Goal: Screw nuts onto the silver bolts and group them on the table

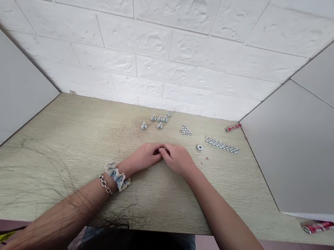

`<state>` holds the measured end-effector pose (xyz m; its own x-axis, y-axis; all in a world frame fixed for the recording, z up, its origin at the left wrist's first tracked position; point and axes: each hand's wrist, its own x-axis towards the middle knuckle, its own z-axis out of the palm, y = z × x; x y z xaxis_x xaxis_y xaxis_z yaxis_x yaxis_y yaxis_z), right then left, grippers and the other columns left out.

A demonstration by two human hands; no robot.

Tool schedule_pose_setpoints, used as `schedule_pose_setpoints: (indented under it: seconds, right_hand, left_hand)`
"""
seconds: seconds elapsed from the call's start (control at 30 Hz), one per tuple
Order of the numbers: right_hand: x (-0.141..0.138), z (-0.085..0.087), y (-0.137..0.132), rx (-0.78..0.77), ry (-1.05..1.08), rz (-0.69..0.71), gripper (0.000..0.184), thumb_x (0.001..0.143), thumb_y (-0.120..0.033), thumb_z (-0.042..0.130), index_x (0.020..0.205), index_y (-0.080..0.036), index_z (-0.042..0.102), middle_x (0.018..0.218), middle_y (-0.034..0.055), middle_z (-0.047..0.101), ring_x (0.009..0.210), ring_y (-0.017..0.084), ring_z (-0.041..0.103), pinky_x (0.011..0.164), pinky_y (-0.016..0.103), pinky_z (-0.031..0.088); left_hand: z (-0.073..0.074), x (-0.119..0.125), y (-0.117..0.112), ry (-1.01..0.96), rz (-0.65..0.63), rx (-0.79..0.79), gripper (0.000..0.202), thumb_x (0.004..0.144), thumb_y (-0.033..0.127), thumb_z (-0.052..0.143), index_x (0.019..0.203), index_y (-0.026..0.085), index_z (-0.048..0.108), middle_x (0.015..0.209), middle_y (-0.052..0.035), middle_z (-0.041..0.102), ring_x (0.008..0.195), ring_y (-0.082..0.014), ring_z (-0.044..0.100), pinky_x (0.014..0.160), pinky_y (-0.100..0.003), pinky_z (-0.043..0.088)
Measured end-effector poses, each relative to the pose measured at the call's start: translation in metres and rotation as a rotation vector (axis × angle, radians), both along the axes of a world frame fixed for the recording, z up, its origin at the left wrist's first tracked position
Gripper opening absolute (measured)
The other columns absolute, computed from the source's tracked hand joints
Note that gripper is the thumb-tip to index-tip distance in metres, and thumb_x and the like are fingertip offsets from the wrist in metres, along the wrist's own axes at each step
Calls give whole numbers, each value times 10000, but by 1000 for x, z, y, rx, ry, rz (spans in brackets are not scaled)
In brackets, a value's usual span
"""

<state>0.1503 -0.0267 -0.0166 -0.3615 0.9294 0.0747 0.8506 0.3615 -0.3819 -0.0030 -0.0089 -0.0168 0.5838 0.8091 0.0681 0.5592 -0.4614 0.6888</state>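
My left hand (146,155) and my right hand (179,158) meet over the middle of the table, fingertips pinched together. A small piece between them is mostly covered by the fingers, and its kind cannot be made out. Behind the hands, several bolts with wide washers (159,126) stand with their shanks up. Right of these lies a tight cluster of hex nuts (186,131). Farther right, several loose bolts (221,145) lie side by side in a row. Near my right hand is a small pile of large flat washers (199,147).
The wooden tabletop (75,135) runs back to a white brick-patterned wall (151,67). Grey panels close in the left (5,94) and right (303,152) sides. One red can (233,127) lies at the back right corner, another red can (319,227) at the front right.
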Motion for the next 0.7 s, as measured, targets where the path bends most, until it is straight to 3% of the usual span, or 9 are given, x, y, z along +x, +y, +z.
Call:
schedule_pose_setpoints:
  seconds: [0.7]
  right_hand:
    - [0, 4, -1, -24, 4, 17, 261, 908, -314, 353, 891, -162, 565, 897, 52, 633, 819, 160, 550, 685, 259, 331]
  left_hand:
    - [0, 0, -1, 28, -6, 27, 267, 778, 164, 442, 984, 187, 610, 884, -20, 660, 778, -160, 587, 758, -256, 422]
